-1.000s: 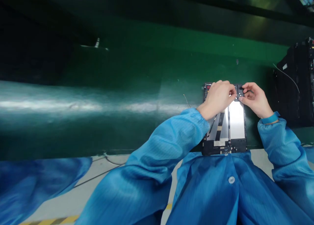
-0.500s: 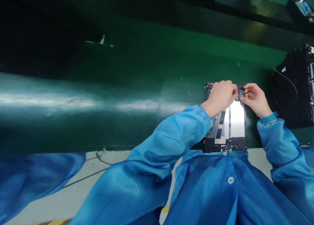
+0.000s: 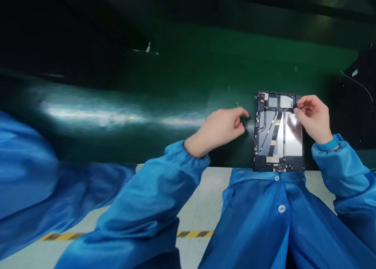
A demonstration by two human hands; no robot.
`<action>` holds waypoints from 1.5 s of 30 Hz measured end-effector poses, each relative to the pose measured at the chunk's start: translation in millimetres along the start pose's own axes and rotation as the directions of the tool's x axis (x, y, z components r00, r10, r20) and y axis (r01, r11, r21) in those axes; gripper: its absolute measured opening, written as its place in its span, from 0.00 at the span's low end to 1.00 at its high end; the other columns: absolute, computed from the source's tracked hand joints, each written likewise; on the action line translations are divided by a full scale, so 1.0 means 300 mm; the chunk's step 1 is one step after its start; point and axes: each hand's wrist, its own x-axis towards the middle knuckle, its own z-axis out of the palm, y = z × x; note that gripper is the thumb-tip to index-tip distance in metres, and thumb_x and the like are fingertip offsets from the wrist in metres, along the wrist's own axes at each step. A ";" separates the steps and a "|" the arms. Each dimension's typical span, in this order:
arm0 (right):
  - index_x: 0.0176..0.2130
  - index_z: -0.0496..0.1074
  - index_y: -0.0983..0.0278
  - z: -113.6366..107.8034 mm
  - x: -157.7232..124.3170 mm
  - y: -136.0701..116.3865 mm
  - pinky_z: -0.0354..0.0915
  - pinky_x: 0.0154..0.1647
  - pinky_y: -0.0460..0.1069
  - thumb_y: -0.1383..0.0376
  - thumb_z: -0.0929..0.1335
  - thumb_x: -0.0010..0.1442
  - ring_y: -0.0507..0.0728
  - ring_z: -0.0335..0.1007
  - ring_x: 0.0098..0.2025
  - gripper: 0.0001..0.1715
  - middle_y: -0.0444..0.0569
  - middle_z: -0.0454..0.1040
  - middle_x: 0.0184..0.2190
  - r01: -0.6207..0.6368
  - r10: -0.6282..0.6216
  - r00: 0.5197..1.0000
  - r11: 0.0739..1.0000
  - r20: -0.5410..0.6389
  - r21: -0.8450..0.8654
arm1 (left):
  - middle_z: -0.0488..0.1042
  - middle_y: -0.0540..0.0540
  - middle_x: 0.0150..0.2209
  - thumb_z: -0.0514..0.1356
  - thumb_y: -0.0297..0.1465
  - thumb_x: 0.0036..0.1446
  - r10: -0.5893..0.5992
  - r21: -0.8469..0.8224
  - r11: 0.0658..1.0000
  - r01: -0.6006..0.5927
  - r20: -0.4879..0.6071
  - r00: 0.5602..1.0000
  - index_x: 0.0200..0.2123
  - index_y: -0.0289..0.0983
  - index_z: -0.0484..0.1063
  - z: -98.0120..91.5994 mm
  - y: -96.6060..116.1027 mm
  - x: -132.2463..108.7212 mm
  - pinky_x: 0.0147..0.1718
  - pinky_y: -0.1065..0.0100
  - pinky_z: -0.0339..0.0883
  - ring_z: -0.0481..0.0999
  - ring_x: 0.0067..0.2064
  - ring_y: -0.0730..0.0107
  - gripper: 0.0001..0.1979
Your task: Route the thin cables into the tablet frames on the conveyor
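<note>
The right hand [image 3: 313,118] pinches the top corner of an opened tablet chassis [image 3: 279,132]; the left hand [image 3: 219,131] hangs open beside a thin wire [image 3: 249,131].

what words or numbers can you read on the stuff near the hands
No word, brand or number can be read clearly.
Black rectangular tablet frame with exposed circuit parts: its small markings are too small to read.
Small white rectangular label on the black case at right: too small and blurred to read.
</note>
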 end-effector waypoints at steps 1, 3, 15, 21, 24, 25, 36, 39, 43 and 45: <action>0.40 0.72 0.59 0.026 -0.013 -0.039 0.64 0.31 0.48 0.67 0.71 0.55 0.51 0.66 0.30 0.10 0.44 0.74 0.34 0.025 -0.024 0.994 1.000 0.102 -0.010 | 0.72 0.53 0.23 0.59 0.25 0.53 0.012 0.007 1.000 -0.012 0.093 0.996 0.46 0.39 0.78 0.011 -0.019 -0.030 0.32 0.67 0.64 0.72 0.26 0.67 0.17; 0.41 0.74 0.60 0.091 -0.034 -0.114 0.65 0.33 0.48 0.69 0.71 0.56 0.51 0.68 0.29 0.11 0.44 0.77 0.36 0.070 -0.054 0.938 0.997 0.343 -0.034 | 0.73 0.52 0.24 0.59 0.26 0.54 0.025 0.032 0.999 -0.029 0.142 0.990 0.43 0.40 0.78 0.031 -0.028 -0.078 0.30 0.67 0.63 0.72 0.26 0.67 0.14; 0.37 0.77 0.61 0.144 -0.026 -0.151 0.62 0.35 0.45 0.78 0.71 0.56 0.50 0.70 0.27 0.13 0.39 0.76 0.26 0.317 -0.139 0.662 0.942 0.736 -0.107 | 0.77 0.40 0.53 0.61 0.29 0.61 -0.037 -0.189 0.981 -0.031 -0.348 0.937 0.68 0.44 0.62 0.060 0.098 -0.148 0.41 0.63 0.75 0.75 0.38 0.66 0.31; 0.39 0.77 0.61 0.130 0.009 -0.129 0.63 0.40 0.49 0.75 0.71 0.61 0.56 0.75 0.36 0.10 0.45 0.81 0.35 0.450 -0.204 0.623 0.883 0.755 -0.132 | 0.70 0.43 0.54 0.64 0.29 0.57 -0.157 -0.694 0.705 0.147 0.050 0.986 0.69 0.46 0.55 0.184 0.043 -0.131 0.28 0.72 0.71 0.72 0.28 0.81 0.39; 0.40 0.77 0.61 0.162 0.028 -0.119 0.63 0.44 0.50 0.75 0.70 0.63 0.57 0.74 0.41 0.10 0.47 0.80 0.38 0.462 -0.235 0.643 0.878 0.729 -0.125 | 0.68 0.43 0.54 0.65 0.29 0.56 -0.177 -0.790 0.582 0.195 0.110 0.978 0.66 0.45 0.59 0.200 0.034 -0.128 0.28 0.74 0.71 0.72 0.29 0.82 0.35; 0.40 0.77 0.61 0.171 0.033 -0.114 0.63 0.44 0.50 0.75 0.69 0.64 0.57 0.74 0.41 0.10 0.47 0.80 0.38 0.461 -0.238 0.648 0.879 0.723 -0.124 | 0.68 0.43 0.54 0.65 0.29 0.55 -0.185 -0.806 0.557 0.200 0.114 0.976 0.65 0.46 0.60 0.201 0.033 -0.128 0.27 0.74 0.70 0.72 0.29 0.83 0.35; 0.39 0.76 0.62 0.200 0.048 -0.083 0.63 0.43 0.49 0.75 0.67 0.64 0.56 0.71 0.39 0.10 0.48 0.78 0.37 0.404 -0.246 0.704 0.910 0.666 -0.091 | 0.67 0.52 0.44 0.65 0.24 0.48 -0.333 -0.841 0.472 0.263 0.106 0.937 0.57 0.44 0.63 0.197 0.074 -0.120 0.23 0.76 0.66 0.67 0.24 0.86 0.32; 0.39 0.76 0.63 0.205 0.049 -0.081 0.63 0.43 0.50 0.75 0.67 0.64 0.55 0.70 0.38 0.10 0.48 0.78 0.37 0.385 -0.238 0.719 0.919 0.653 -0.089 | 0.67 0.54 0.40 0.64 0.24 0.48 -0.377 -0.834 0.468 0.291 0.110 0.920 0.52 0.41 0.64 0.188 0.082 -0.097 0.21 0.77 0.64 0.67 0.22 0.85 0.28; 0.40 0.76 0.63 0.206 0.047 -0.080 0.62 0.43 0.49 0.76 0.67 0.63 0.55 0.70 0.38 0.11 0.48 0.78 0.38 0.371 -0.231 0.726 0.925 0.648 -0.086 | 0.67 0.53 0.40 0.65 0.22 0.47 -0.352 -0.819 0.513 0.258 0.074 0.933 0.47 0.39 0.65 0.178 0.072 -0.069 0.21 0.77 0.63 0.67 0.23 0.86 0.23; 0.40 0.76 0.63 0.206 0.046 -0.081 0.62 0.43 0.49 0.76 0.67 0.63 0.55 0.70 0.38 0.11 0.47 0.78 0.38 0.364 -0.229 0.725 0.928 0.650 -0.079 | 0.68 0.52 0.42 0.65 0.23 0.49 -0.320 -0.816 0.530 0.231 0.060 0.946 0.46 0.39 0.65 0.175 0.061 -0.064 0.22 0.77 0.63 0.68 0.24 0.87 0.21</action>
